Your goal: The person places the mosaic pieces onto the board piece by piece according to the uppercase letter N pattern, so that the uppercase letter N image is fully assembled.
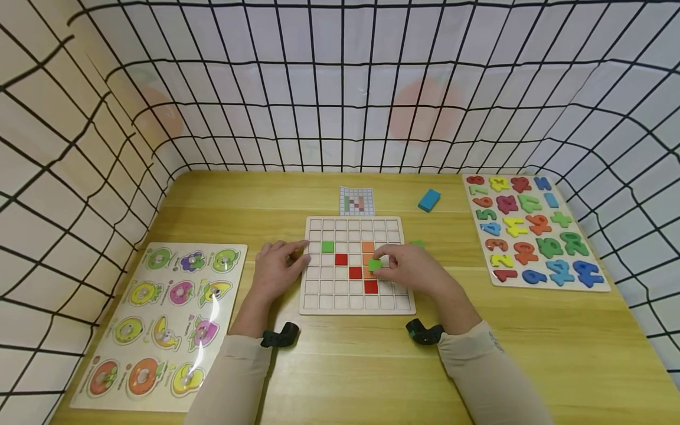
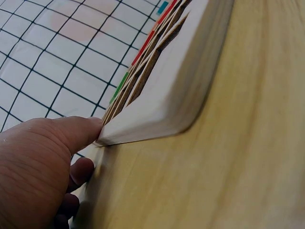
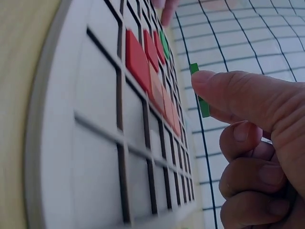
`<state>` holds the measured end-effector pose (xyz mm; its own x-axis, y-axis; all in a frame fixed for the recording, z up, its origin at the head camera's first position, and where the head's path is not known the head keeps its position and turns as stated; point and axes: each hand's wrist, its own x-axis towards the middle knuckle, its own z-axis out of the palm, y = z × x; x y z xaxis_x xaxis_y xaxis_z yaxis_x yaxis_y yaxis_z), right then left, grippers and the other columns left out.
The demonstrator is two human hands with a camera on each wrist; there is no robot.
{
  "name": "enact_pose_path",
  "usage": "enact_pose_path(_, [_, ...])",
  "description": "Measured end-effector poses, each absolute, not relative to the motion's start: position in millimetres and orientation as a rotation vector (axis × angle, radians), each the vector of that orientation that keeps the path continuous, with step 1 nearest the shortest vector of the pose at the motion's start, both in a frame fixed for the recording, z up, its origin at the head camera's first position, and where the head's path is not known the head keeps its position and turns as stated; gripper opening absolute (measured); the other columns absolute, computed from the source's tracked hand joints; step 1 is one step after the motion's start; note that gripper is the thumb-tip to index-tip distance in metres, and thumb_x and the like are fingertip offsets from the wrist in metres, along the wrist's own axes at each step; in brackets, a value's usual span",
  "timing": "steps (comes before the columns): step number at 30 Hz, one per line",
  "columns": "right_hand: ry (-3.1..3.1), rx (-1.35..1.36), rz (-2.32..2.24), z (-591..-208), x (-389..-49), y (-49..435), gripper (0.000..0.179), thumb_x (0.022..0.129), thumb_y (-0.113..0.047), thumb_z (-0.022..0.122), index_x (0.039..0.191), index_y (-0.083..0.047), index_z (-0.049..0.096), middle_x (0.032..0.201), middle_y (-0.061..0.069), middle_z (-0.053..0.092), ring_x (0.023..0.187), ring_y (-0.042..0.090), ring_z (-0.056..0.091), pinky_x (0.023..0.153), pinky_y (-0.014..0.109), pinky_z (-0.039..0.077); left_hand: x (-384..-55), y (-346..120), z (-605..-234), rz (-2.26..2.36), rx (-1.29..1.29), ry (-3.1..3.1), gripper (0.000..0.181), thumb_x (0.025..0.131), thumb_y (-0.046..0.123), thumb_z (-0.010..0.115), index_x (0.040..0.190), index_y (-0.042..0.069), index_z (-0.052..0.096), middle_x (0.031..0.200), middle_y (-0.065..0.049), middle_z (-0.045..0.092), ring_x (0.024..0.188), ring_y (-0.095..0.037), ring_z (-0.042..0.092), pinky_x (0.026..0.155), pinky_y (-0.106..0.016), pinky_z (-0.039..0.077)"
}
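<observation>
A pale wooden grid board (image 1: 358, 309) lies flat on the table, holding one green tile (image 1: 327, 247), a diagonal of red tiles (image 1: 341, 260) and a column of orange tiles (image 1: 368, 247). Over the orange column, my right hand (image 1: 411, 267) pinches a green square tile (image 1: 375, 265) between thumb and finger. The right wrist view has this green tile (image 3: 205, 107) raised off the board (image 3: 97, 93), seen edge-on. My left hand (image 1: 277, 268) touches the board's left edge; in the left wrist view its thumb (image 2: 78, 133) meets the board's side (image 2: 157, 112).
Behind the board lie a small pattern card (image 1: 357, 202) and a blue block (image 1: 429, 200). A green piece (image 1: 418, 243) shows partly behind the right hand. A fruit puzzle (image 1: 199, 251) lies left, a number puzzle (image 1: 536, 283) right. Black wire mesh (image 1: 340, 106) surrounds the table.
</observation>
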<state>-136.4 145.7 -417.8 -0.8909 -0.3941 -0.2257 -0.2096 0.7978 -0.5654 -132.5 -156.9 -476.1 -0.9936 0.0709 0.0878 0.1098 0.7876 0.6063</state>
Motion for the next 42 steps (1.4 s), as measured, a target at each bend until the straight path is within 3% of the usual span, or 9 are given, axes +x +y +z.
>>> enact_pose_path(21, [2.719, -0.569, -0.748, -423, -147, 75, 0.032, 0.094, -0.032, 0.074, 0.124, -0.021, 0.071, 0.068, -0.003, 0.056, 0.062, 0.014, 0.049, 0.060, 0.029, 0.039, -132, -157, -474, -0.977, -0.155, -2.917, 0.038, 0.097, 0.035, 0.069, 0.132, 0.023, 0.070, 0.100, -0.005, 0.070, 0.094, -0.025, 0.049, 0.086, -0.043, 0.034])
enact_pose_path(27, [2.744, -0.569, -0.692, -431, -151, 63, 0.032, 0.093, -0.034, 0.074, 0.123, -0.023, 0.071, 0.081, -0.005, 0.069, 0.070, 0.016, 0.053, 0.068, 0.031, 0.043, -132, -157, -474, -0.986, -0.156, -2.916, 0.037, 0.097, 0.034, 0.069, 0.132, 0.023, 0.070, 0.101, -0.005, 0.070, 0.094, -0.025, 0.048, 0.086, -0.043, 0.033])
enact_pose_path(34, [2.743, -0.567, -0.668, -432, -156, 54, 0.031, 0.094, -0.034, 0.073, 0.123, -0.022, 0.071, 0.077, -0.004, 0.067, 0.064, 0.017, 0.052, 0.059, 0.031, 0.040, -133, -157, -475, -0.990, -0.154, -2.912, 0.038, 0.096, 0.035, 0.069, 0.132, 0.024, 0.070, 0.100, -0.005, 0.070, 0.094, -0.025, 0.048, 0.086, -0.043, 0.033])
enact_pose_path(42, [2.738, -0.533, -0.654, -435, -157, 50, 0.031, 0.094, -0.034, 0.073, 0.122, -0.022, 0.071, 0.086, -0.005, 0.071, 0.066, 0.016, 0.055, 0.062, 0.031, 0.043, -133, -157, -475, -0.999, -0.152, -2.910, 0.037, 0.096, 0.034, 0.069, 0.131, 0.023, 0.070, 0.100, -0.005, 0.070, 0.093, -0.025, 0.048, 0.085, -0.042, 0.032])
